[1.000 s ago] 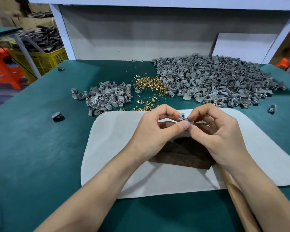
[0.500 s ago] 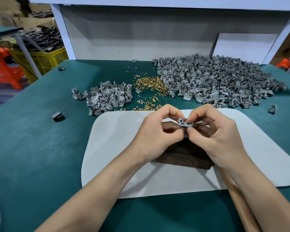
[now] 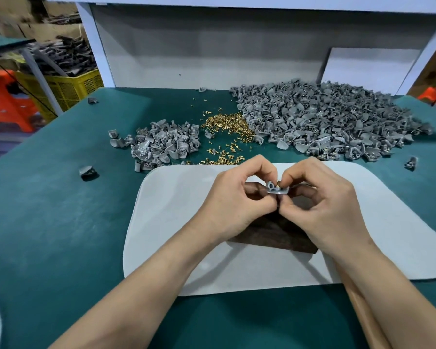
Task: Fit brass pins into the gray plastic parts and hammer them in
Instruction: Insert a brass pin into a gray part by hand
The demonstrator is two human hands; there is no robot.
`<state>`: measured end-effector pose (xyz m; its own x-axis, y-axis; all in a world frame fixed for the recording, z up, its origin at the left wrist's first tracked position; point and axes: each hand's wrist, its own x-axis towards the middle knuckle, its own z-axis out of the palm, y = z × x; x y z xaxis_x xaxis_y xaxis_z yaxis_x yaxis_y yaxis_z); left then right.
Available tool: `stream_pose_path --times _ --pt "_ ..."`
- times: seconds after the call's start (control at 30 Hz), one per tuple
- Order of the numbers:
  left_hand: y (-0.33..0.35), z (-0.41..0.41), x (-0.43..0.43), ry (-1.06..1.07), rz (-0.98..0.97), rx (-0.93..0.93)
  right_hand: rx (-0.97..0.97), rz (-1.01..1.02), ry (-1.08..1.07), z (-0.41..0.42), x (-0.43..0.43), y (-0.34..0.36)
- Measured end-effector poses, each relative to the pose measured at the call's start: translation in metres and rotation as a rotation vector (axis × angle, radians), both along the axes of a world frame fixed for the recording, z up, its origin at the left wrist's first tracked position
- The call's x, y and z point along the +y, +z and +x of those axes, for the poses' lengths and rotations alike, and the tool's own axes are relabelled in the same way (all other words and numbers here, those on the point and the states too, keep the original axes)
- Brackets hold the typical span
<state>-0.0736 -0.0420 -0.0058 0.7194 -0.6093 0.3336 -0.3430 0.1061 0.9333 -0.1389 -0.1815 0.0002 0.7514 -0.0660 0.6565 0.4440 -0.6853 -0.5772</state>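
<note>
Between my two hands, above a dark wooden block (image 3: pixel 274 235), I hold one gray plastic part (image 3: pixel 276 189). My left hand (image 3: pixel 234 200) pinches its left side with curled fingers. My right hand (image 3: pixel 322 197) pinches a small brass pin (image 3: pixel 278 183) at the part's top. Loose brass pins (image 3: pixel 227 125) lie in a pile at the table's middle back. A big heap of gray parts (image 3: pixel 325 122) lies to the right of the pins, and a smaller heap (image 3: pixel 164 144) to their left.
A pale gray mat (image 3: pixel 174 210) lies on the green table (image 3: pixel 60 210) under the block. A wooden handle (image 3: pixel 363 316) runs under my right forearm. Stray gray parts (image 3: pixel 88 172) (image 3: pixel 411 162) lie apart. A yellow crate (image 3: pixel 68 89) stands off the table's left.
The part has turned slightly between my fingers, and my right hand's fingertips have come to its top with a brass pin. Both hands stay above the block.
</note>
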Motion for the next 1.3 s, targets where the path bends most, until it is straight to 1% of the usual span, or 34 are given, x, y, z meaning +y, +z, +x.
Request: stream_pose_path --times 0.2,0.33,0.63,0.9,1.03,1.3 --pt "-0.002 -0.002 0.001 0.044 0.025 -0.078 -0.017 -0.017 -0.011 0.001 0.001 -0.003" --pt "-0.003 -0.003 0.001 0.059 0.030 -0.094 -0.026 -0.026 -0.001 0.001 0.001 -0.003" --pt "-0.005 -0.004 0.003 0.049 0.037 -0.097 0.007 -0.004 0.061 0.001 0.000 -0.004" --pt "-0.002 -0.002 0.002 0.031 0.041 -0.112 0.025 0.068 0.060 0.004 -0.001 -0.009" --pt "0.000 -0.002 0.003 0.016 0.030 -0.102 0.042 0.154 0.093 0.005 -0.001 -0.011" --pt "0.001 -0.001 0.003 -0.005 -0.005 -0.064 0.001 0.130 0.084 0.004 -0.001 -0.008"
